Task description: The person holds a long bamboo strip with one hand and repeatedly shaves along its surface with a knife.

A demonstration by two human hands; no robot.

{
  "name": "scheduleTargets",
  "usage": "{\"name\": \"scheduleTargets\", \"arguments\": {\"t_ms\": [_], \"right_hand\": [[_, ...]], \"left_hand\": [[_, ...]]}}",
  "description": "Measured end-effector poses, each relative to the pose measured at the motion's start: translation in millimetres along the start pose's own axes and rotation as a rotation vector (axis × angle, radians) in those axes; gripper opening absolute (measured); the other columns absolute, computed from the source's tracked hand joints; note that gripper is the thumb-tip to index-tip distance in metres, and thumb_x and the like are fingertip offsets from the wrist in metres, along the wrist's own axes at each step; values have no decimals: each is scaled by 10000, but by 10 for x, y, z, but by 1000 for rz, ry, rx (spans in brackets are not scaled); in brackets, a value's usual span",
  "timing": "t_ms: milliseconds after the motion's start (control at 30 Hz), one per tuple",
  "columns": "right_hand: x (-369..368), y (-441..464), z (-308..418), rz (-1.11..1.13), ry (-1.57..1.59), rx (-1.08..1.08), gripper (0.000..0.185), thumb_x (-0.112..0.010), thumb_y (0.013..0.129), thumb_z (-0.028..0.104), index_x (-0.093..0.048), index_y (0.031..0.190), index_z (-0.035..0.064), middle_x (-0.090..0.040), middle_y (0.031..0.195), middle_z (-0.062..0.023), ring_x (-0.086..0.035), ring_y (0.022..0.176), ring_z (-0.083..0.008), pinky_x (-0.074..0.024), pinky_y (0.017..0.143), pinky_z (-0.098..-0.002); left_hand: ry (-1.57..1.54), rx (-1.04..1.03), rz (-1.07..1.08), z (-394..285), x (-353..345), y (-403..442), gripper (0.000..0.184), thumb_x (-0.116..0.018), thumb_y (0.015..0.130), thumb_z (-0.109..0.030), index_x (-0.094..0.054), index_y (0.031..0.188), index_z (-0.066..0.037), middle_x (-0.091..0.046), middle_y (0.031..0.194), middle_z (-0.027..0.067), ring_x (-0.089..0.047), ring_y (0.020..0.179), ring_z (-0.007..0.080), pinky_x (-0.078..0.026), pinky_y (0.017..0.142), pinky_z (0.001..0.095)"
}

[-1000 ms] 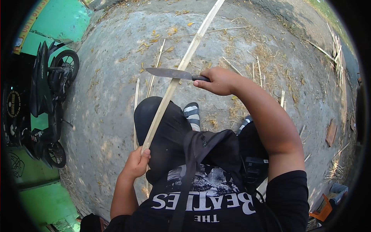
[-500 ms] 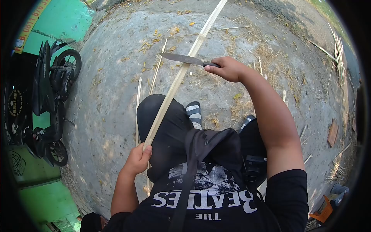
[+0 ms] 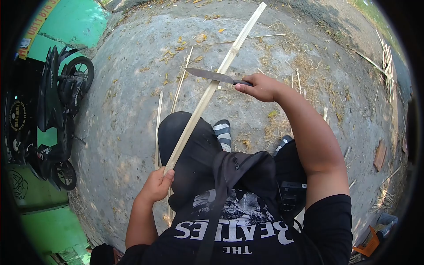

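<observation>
A long pale strip of wood or bamboo (image 3: pixel 194 119) slants from lower left to upper right, passing over my knee. My left hand (image 3: pixel 157 185) is closed round its lower end. My right hand (image 3: pixel 260 87) grips the dark handle of a knife (image 3: pixel 207 75). The blade points left and lies across the strip, above the knee. The strip's far end is at the top, over the concrete ground.
Thin strips (image 3: pixel 180 81) lie on the concrete (image 3: pixel 128 101) ahead, among shavings and leaves. A motorbike (image 3: pixel 66 115) stands at the left. More sticks (image 3: pixel 388 66), a reddish-brown piece (image 3: pixel 380 155) and an orange container (image 3: pixel 369 243) are at the right.
The knife first went up along the strip, then came slightly back down with my right hand. The strip's far end has come into view at the top. My left hand keeps its hold.
</observation>
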State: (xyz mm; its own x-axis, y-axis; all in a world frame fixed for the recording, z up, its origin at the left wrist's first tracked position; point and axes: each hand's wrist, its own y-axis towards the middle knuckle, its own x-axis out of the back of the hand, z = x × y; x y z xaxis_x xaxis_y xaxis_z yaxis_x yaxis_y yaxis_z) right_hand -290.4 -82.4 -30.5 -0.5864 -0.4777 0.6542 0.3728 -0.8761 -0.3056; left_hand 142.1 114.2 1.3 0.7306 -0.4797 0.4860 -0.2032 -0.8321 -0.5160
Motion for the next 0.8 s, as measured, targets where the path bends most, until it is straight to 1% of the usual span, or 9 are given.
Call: {"name": "scheduleTargets", "arguments": {"t_ms": [167,267,333,400,500,633,733,767,800], "right_hand": [[-113,-117,287,77,-65,142,692,-528,1002,652,-712,1128,-3,-715,947,-236,-708,952,-370,-534,841,-479],[-102,-143,283,115,-23,174,682,-520,1012,640,-710,1108,-8,-711,923,-225,-701,914,-356,-527,818,-472],[-32,126,-235,-126,163,-36,711,-510,1007,661,-713,1124,-10,-701,888,-196,-682,856,-327,-521,788,-447],[57,37,-278,-82,44,-56,718,-516,1000,668,-718,1122,-10,-700,877,-192,-685,854,-328,-523,786,-455],[25,-9,-44,-31,85,10,702,-514,1002,663,-727,1124,6,-700,886,-203,-687,871,-335,-523,796,-468],[-106,-183,327,78,-41,168,672,-519,1001,653,-731,1147,32,-710,920,-227,-705,931,-371,-533,818,-469],[-13,-47,38,-27,48,97,645,-533,1015,635,-689,1002,10,-646,789,-153,-639,769,-268,-497,714,-432],[23,33,-156,-136,74,27,650,-536,1017,627,-683,989,-6,-646,779,-141,-632,761,-258,-496,713,-432],[62,15,-125,-101,52,-9,658,-526,1014,634,-699,1038,0,-670,827,-166,-657,821,-296,-508,756,-445]], "left_hand": [[-55,39,42,89,18,-12,453,-524,1093,-387,-600,866,-3,-602,733,38,-568,693,143,-482,651,323],[-27,23,20,90,21,-18,451,-524,1094,-389,-599,871,-4,-598,740,31,-567,704,139,-483,658,322],[-34,6,4,50,-18,-30,449,-525,1093,-388,-599,873,-4,-598,745,29,-568,710,139,-485,664,321],[-19,26,26,-41,24,-3,446,-527,1093,-386,-600,874,-4,-595,748,28,-567,713,138,-484,667,319],[-36,61,42,13,14,-55,446,-530,1092,-383,-600,867,-4,-596,751,28,-564,714,137,-484,670,317],[-19,24,33,-14,17,-12,446,-533,1091,-384,-603,863,-6,-601,746,30,-571,707,140,-487,666,314],[-11,5,7,97,-10,-10,445,-537,1089,-386,-606,859,-11,-600,730,30,-574,689,143,-485,652,315],[5,2,7,70,-2,-8,447,-538,1089,-387,-606,859,-10,-602,726,31,-576,685,145,-485,649,316],[21,1,7,23,16,-18,448,-538,1088,-387,-607,859,-9,-604,722,32,-578,681,148,-486,647,317]]}}
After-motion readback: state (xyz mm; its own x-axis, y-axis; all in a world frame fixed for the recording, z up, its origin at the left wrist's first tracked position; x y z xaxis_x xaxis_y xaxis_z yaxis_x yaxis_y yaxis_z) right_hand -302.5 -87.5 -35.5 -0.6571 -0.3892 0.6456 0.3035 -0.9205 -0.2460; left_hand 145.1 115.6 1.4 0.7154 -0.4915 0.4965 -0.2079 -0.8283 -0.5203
